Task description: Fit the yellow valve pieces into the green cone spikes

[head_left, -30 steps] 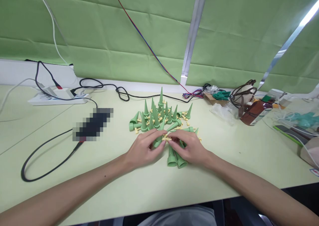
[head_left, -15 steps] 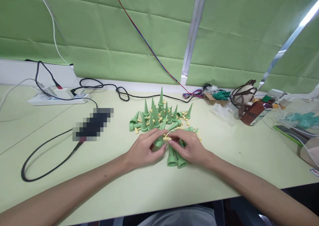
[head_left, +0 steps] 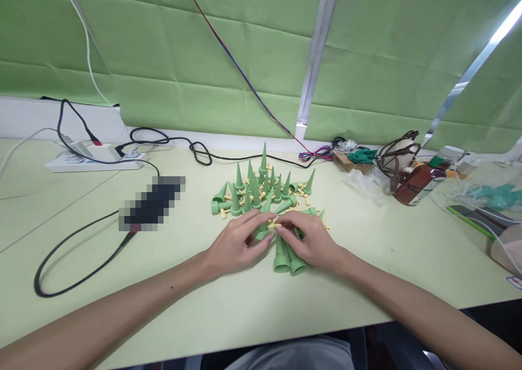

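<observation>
The left hand (head_left: 237,243) grasps a green cone (head_left: 261,232) over the worktop (head_left: 204,315), tip tilted up and slightly right; the right hand's (head_left: 313,240) grip pinches a yellow piece (head_left: 272,225) just right of it.

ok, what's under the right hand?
Two green cones lie partly under the right hand, their open ends showing on the near side. Their far ends are covered; whether anything else is beneath can't be seen.

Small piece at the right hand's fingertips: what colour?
The small piece is pale yellow, shown in the head view.
</observation>
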Tool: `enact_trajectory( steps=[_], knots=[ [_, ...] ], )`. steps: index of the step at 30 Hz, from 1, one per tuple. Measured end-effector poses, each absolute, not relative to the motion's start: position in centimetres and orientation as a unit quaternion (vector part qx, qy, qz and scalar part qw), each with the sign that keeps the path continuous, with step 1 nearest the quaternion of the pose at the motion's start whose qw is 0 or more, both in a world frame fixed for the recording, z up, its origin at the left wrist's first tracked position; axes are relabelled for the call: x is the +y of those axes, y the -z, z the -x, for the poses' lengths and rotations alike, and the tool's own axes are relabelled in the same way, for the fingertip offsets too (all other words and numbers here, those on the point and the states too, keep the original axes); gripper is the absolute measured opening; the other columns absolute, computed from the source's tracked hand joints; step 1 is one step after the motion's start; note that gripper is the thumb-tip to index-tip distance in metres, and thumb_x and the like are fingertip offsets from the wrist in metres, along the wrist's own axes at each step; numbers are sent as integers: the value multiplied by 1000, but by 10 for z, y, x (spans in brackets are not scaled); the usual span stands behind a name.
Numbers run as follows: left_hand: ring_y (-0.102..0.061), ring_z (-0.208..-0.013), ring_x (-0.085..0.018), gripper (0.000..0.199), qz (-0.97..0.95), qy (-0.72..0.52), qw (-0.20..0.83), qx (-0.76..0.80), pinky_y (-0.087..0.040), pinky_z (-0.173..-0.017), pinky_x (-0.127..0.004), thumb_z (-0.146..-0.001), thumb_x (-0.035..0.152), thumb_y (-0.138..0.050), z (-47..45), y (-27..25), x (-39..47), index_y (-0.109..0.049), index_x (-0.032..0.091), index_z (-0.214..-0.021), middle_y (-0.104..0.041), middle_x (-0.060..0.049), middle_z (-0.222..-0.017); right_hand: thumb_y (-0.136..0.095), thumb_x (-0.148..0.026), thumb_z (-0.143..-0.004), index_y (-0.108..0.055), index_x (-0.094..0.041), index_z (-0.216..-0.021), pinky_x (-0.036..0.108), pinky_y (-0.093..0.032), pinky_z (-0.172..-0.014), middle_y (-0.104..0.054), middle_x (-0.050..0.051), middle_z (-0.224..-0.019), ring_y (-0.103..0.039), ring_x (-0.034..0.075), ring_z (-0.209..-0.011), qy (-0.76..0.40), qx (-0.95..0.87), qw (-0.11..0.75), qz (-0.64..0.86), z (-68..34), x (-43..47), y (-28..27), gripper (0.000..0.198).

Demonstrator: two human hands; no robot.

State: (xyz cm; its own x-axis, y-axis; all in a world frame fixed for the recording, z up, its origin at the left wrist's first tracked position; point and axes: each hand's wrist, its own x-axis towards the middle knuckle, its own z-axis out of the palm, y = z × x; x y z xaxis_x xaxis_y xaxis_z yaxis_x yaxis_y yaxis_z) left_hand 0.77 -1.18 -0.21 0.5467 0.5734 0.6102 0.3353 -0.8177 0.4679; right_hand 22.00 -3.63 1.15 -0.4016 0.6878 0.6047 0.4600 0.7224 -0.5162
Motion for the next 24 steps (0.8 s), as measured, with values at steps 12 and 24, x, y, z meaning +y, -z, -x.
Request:
enact_trajectory(
  steps=[12,24],
  knots=[
    [-47,-53,-4,37,-869,-401,134,255,-41,-50,-17,-91,22,-64,-7,4,-11,-57,21,-128,-61,-2,-93,-48,-21,-101,-64,-18,-91,26,-46,-69,-67,3,-79,-60,16,-71,-131,-831,409,353,-220,-35,-13,19],
    [-46,-52,-5,37,-866,-417,122,249,-41,-49,-18,-91,22,-63,-7,3,-12,-57,21,-128,-62,-2,-90,-57,-26,-97,-62,-17,-100,25,-45,-63,-63,1,-75,-56,14,-65,-152,-821,422,353,-219,-37,-13,11]
  ],
)
